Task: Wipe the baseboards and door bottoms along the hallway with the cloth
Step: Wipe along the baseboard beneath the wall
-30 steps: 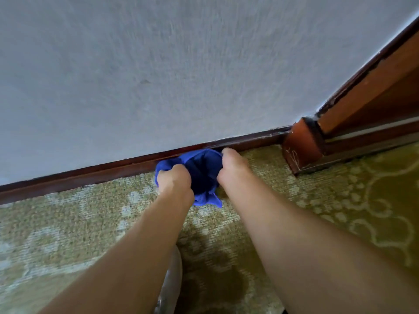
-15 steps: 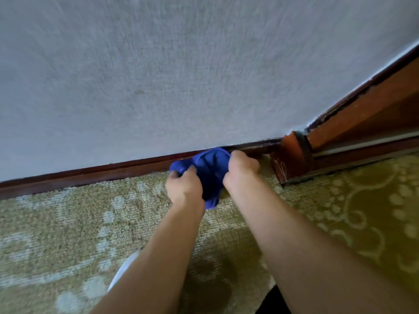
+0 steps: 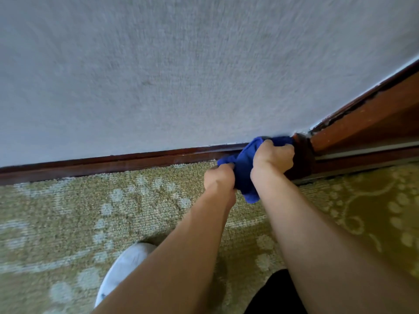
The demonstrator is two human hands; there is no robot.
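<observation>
A bunched blue cloth (image 3: 246, 164) is held between both my hands at the foot of the wall. My left hand (image 3: 219, 179) grips its lower left part. My right hand (image 3: 273, 157) grips its upper right part and holds it against the right end of the dark red-brown baseboard (image 3: 113, 163), just beside the plinth block (image 3: 303, 159) of the door frame. The cloth's lower corner hangs over the carpet. Part of the cloth is hidden under my fingers.
A grey textured wall (image 3: 181, 75) rises above the baseboard. A wooden door frame (image 3: 367, 123) and threshold (image 3: 362, 159) run off to the right. Patterned olive carpet (image 3: 90, 218) covers the floor. My white shoe (image 3: 127, 268) stands at the lower left.
Both hands and the cloth have slid right along the baseboard, from a little left of the door frame's base to right against it. My shoe has come into view.
</observation>
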